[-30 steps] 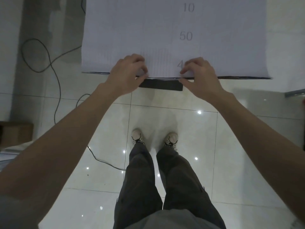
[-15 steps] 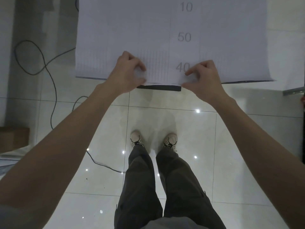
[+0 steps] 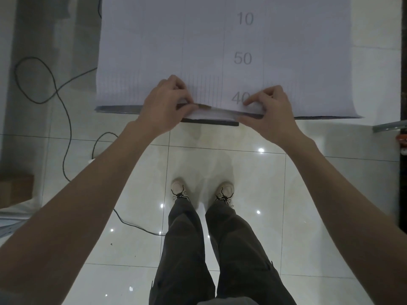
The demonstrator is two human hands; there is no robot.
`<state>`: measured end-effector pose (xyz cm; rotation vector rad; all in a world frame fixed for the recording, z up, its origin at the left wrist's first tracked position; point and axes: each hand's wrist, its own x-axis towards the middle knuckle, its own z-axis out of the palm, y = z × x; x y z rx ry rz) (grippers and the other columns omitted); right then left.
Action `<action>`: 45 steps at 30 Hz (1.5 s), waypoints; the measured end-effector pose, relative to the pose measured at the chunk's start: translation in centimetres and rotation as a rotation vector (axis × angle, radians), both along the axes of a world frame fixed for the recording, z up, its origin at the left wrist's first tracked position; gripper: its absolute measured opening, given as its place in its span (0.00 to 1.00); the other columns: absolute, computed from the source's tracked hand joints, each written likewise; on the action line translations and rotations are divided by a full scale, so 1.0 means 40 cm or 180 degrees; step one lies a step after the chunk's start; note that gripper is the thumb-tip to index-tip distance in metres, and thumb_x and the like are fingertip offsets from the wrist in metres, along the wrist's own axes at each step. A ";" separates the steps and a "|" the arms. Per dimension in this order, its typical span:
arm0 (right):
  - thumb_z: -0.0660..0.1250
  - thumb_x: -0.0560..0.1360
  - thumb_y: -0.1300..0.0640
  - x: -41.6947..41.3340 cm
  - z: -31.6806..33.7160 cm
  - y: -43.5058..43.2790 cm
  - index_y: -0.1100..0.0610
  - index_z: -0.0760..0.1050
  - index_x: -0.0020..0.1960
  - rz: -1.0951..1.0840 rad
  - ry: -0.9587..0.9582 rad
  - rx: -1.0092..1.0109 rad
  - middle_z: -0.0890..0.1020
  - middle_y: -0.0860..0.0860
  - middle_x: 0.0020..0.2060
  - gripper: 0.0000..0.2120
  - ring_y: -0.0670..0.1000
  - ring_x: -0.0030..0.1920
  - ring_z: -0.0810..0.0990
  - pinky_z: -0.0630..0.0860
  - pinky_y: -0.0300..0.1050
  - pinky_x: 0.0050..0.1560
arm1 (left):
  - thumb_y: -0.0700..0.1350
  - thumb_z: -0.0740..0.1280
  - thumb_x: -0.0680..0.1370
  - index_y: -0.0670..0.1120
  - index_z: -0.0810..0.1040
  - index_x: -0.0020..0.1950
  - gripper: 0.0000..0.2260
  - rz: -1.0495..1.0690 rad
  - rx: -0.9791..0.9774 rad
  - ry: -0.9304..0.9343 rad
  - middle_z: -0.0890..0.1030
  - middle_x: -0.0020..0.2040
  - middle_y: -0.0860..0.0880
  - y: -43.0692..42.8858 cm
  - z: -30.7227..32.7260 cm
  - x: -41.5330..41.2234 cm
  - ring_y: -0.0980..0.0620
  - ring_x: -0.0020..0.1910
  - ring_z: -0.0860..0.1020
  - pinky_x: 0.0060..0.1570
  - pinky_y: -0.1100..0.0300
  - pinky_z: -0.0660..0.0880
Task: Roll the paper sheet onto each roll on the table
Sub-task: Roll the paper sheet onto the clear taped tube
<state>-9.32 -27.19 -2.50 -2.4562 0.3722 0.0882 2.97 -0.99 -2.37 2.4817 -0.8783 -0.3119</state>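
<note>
A large white paper sheet (image 3: 220,51) printed with fine lines and the numbers 10, 50 and 40 lies over the table, reaching its near edge. A thin roll (image 3: 214,108), brownish at its left end, lies along that edge under the sheet's lifted near border. My left hand (image 3: 164,105) pinches the roll's left end together with the paper. My right hand (image 3: 267,108) pinches the right end, fingertips on the sheet beside the 40. A dark strip (image 3: 211,122) shows just below the roll between my hands.
The dark table edge (image 3: 116,108) runs left and right of my hands. Below is a glossy tiled floor with my legs and shoes (image 3: 202,191). A black cable (image 3: 63,137) loops at left, a cardboard box (image 3: 15,187) sits at far left, a metal bar (image 3: 389,126) at right.
The sheet's near border has lifted between my hands and the brown-ended roll now shows under it. My fingers curled tighter at the edge.
</note>
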 end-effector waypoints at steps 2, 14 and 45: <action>0.73 0.77 0.44 -0.005 0.002 -0.014 0.51 0.84 0.55 0.0051 -0.0217 -0.0205 0.75 0.51 0.57 0.12 0.55 0.59 0.73 0.65 0.48 0.62 | 0.50 0.68 0.82 0.43 0.84 0.53 0.11 -0.0166 0.0034 -0.0129 0.80 0.55 0.47 0.001 0.013 0.007 0.45 0.53 0.77 0.47 0.50 0.74; 0.66 0.82 0.49 0.061 -0.005 -0.099 0.52 0.79 0.52 0.0273 -0.0159 -0.0779 0.83 0.47 0.45 0.08 0.52 0.49 0.79 0.56 0.44 0.58 | 0.44 0.67 0.80 0.43 0.75 0.61 0.11 -0.0605 0.0244 -0.0458 0.76 0.51 0.43 0.009 0.004 0.030 0.43 0.47 0.74 0.48 0.50 0.69; 0.64 0.81 0.42 0.047 -0.017 -0.219 0.55 0.75 0.54 0.0192 -0.0296 -0.0928 0.80 0.52 0.47 0.16 0.56 0.47 0.76 0.67 0.52 0.53 | 0.51 0.57 0.84 0.44 0.78 0.56 0.14 -0.0095 0.0015 -0.0761 0.80 0.50 0.45 0.051 -0.025 0.120 0.42 0.46 0.77 0.49 0.49 0.66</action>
